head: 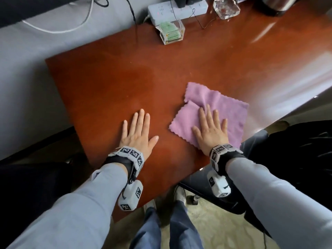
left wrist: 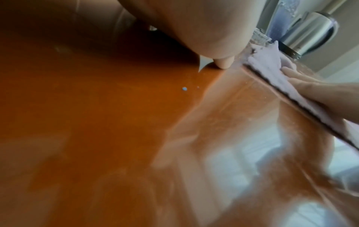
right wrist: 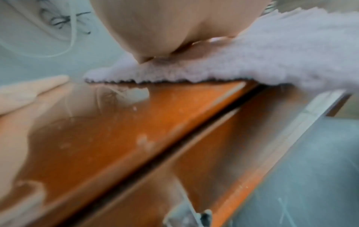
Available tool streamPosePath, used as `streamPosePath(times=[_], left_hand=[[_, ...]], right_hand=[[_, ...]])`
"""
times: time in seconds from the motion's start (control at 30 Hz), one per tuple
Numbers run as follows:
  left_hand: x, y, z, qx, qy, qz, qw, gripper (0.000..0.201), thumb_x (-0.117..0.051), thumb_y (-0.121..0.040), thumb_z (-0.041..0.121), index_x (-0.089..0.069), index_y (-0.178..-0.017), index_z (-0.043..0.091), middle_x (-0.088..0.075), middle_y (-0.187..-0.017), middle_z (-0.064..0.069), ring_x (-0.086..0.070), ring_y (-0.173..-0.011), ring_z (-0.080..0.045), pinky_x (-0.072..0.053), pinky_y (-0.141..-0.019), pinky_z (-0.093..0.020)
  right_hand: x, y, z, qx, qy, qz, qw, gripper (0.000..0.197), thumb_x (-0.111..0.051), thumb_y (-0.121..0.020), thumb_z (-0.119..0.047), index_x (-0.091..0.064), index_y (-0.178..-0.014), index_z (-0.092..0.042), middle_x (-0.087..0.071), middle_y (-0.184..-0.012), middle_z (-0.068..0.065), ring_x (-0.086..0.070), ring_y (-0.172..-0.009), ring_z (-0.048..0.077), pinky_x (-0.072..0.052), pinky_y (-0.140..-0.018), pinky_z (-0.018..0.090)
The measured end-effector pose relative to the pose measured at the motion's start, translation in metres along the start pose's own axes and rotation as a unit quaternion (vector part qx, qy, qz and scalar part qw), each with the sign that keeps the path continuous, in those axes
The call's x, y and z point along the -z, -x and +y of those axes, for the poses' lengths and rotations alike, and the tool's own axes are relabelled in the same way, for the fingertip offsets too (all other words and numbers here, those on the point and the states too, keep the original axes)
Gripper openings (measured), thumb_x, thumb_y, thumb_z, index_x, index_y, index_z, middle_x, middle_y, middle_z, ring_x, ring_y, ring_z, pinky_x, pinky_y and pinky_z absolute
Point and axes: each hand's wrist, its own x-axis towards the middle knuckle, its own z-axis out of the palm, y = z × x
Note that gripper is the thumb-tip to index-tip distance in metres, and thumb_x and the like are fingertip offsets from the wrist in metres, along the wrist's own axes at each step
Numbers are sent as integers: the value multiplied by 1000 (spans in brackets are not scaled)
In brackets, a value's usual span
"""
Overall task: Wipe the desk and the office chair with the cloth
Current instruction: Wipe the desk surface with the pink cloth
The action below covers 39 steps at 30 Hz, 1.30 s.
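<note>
While the flat right hand (head: 210, 130) presses it, the pink scallop-edged cloth (head: 228, 112) lies rumpled.

**Open middle, crowded back edge**

Bare counter (head: 107, 83) lay wide open ahead of both hands. Along the back edge, the clear box (head: 171, 32), power strip (head: 177, 9), glass block (head: 226, 8) and trailing cables blocked passage.

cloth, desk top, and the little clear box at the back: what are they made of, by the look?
Cloth: pink-lilac, fuzzy pile, scalloped edge; looks like microfibre.
Desk top: reddish-brown with glossy finish, mirrors window light; lacquered wood or veneer, can't tell which.
Clear box: transparent, thick straight walls, green packets inside; probably acrylic, possibly glass.
</note>
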Motion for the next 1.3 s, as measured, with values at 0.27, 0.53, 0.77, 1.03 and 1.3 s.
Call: streamPosePath(times=[0.27,0.53,0.77,1.03,1.3], left_hand=[[2,-3,-6,-26,-16,-3,1000,82,-21,-99,61,17,-156,16,28,-162,-6,19,-152,-21,5,-123,-50],[16,-8,-10,-44,-27,-43,998,86,-22,-99,64,22,-155,17,31,-161,-7,20,-151,-23,2,-123,-52],[47,-53,8,-5,12,-82,997,85,-30,-99,62,13,-157,18,25,-163,-8,15,-152,-27,-2,-123,-54],[68,-91,23,37,25,-124,991,85,-30,-101,58,16,-157,14,29,-161,-12,17,-152,-26,4,-124,-44],[68,-112,42,77,22,-127,989,102,-38,-95,67,19,-154,8,31,-159,-17,18,-151,-31,0,-124,-46]], right_hand=[[-16,29,-67,89,56,-35,994,72,-14,-99,-55,20,-154,-22,29,-159,-3,19,-149,30,2,-117,63],[26,-19,-26,-98,-27,-33,994,78,-22,-98,-57,15,-155,-19,25,-161,0,14,-149,34,-2,-116,66],[33,-48,-37,43,62,-56,996,80,-18,-94,-66,18,-154,-27,29,-160,-2,17,-149,35,-5,-110,73],[92,-114,28,-48,-44,-31,997,81,-30,-96,-61,15,-155,-26,23,-162,3,14,-149,38,-2,-114,69],[72,-127,2,49,11,-46,998,90,-26,-92,-65,18,-154,-17,29,-159,6,23,-146,38,6,-116,65]])
